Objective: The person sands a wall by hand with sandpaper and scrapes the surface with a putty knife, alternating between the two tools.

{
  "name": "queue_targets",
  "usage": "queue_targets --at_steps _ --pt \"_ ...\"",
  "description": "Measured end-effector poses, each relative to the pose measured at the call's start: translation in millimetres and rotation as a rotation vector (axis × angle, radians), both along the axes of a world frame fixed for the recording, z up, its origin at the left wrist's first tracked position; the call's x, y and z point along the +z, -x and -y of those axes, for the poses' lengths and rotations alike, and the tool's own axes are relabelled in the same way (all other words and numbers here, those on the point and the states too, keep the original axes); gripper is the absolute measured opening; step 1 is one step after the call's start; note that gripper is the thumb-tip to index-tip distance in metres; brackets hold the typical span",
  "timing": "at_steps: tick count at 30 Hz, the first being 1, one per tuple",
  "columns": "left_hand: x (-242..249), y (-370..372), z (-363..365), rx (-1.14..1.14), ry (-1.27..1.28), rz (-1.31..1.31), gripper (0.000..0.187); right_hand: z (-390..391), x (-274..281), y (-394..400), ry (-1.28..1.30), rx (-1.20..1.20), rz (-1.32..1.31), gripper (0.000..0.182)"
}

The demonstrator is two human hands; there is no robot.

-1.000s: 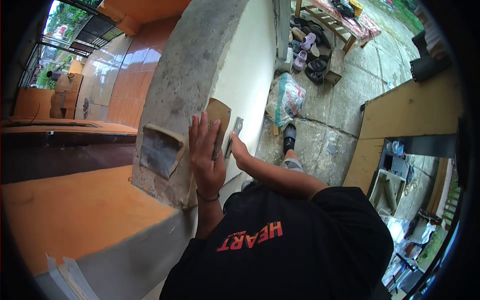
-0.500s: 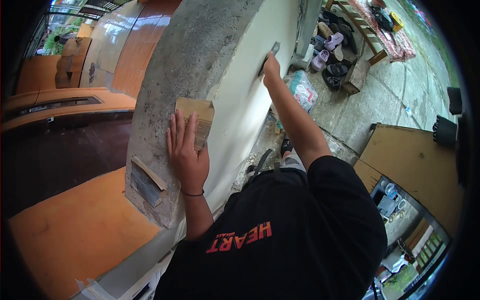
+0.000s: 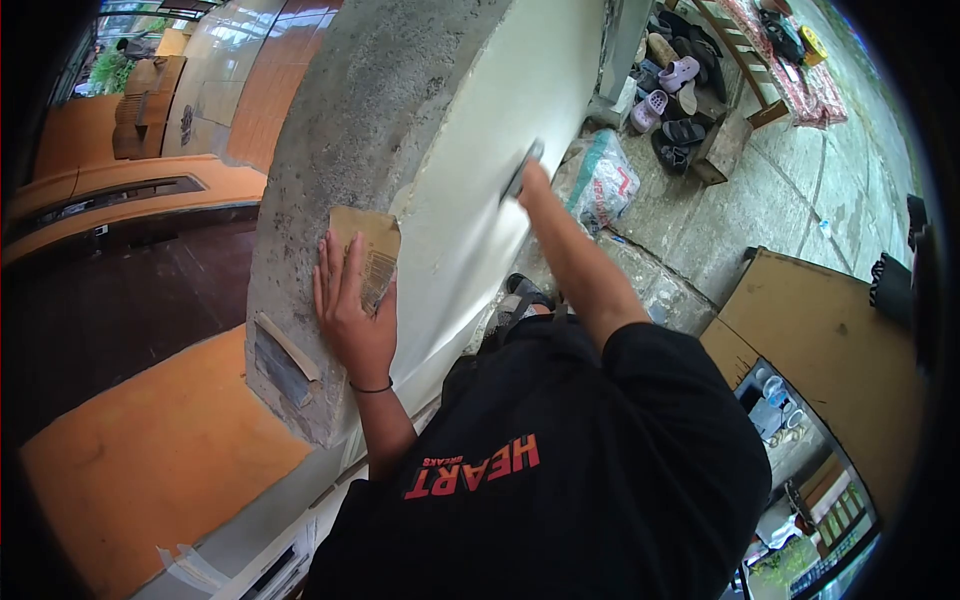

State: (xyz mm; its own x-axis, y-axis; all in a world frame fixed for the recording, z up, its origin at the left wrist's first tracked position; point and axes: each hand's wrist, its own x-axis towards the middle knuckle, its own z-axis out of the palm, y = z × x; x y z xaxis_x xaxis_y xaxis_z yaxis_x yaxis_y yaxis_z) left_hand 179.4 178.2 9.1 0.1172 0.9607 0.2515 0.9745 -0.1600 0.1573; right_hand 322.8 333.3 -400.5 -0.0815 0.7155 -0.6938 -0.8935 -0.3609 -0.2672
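I am pressing my left hand [image 3: 352,310] flat, fingers spread, on a card [image 3: 368,245] against the rough grey edge of the pillar [image 3: 350,130]; this grip is wide, pinning the card rather than closing round it. The card is sitting right at the corner where the grey edge is meeting the smooth pale face. My right hand [image 3: 535,180] is reaching out along that pale face, its grip closed on a scraper [image 3: 521,168] whose blade is lying against the surface, well apart from the card. Open pale wall is lying around the blade on all sides. Below my left hand, a recess [image 3: 280,360] is cutting into the pillar's lower grey edge. Beyond the right hand, a bag [image 3: 603,180] and sandals [image 3: 672,85] are lying on the paved floor [image 3: 760,190], near the pillar's base.
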Motion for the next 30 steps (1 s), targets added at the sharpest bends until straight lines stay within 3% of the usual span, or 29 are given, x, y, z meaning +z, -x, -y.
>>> queue_targets --at_steps 2,3,4,6,7,9,10,11,12,17,21,24,28,30 --pt "0.2 -1.7 -1.0 0.009 -0.002 0.001 0.057 -32.8 91.0 -50.6 0.036 -0.086 0.223 0.048" --pt "0.4 -2.2 -0.8 0.015 -0.006 -0.002 0.057 -51.2 80.3 -60.3 -0.004 -0.038 0.316 0.05" --pt "0.4 -2.8 -0.5 0.021 0.001 -0.003 0.057 -39.8 128.1 -69.5 0.059 0.091 0.433 0.051" --pt "0.2 -4.5 -1.5 0.033 -0.019 -0.009 0.057 -15.2 98.3 -43.4 -0.017 0.051 0.426 0.049" --pt "0.2 -5.2 -2.1 0.032 -0.019 -0.009 0.057 13.5 100.1 -19.2 0.08 0.007 0.328 0.047" --pt "0.4 -5.7 -1.8 0.048 -0.023 -0.007 0.057 76.0 74.3 41.2 0.239 0.165 0.294 0.045" --pt "0.1 -5.4 -2.0 0.047 -0.024 -0.009 0.057 104.5 115.5 54.3 0.31 0.164 0.074 0.042" --pt "-1.1 -5.3 -2.6 0.049 -0.034 -0.011 0.058 120.2 151.9 48.4 0.23 0.332 -0.111 0.038" --pt "-1.9 -5.0 -2.0 0.054 -0.043 -0.012 0.059 111.1 155.4 44.2 0.229 0.337 -0.111 0.038" --pt "-1.5 -4.7 -3.1 0.05 -0.05 0.0 0.06 24.7 151.7 -13.4 0.032 0.129 0.053 0.039" --pt "-0.4 -6.1 -1.7 0.069 -0.042 0.01 0.061 19.0 202.8 -37.8 0.043 -0.127 0.296 0.035" --pt "-1.4 -6.8 -4.0 0.075 -0.042 -0.001 0.06 57.4 146.5 16.1 0.161 -0.046 0.329 0.041" --pt "-4.9 -11.2 -9.2 0.095 -0.053 -0.053 0.056 108.0 99.3 46.3 0.317 0.262 0.311 0.038" --pt "-3.2 -15.8 -14.4 0.099 -0.054 -0.078 0.053 103.5 84.5 37.2 0.309 0.417 0.076 0.035"
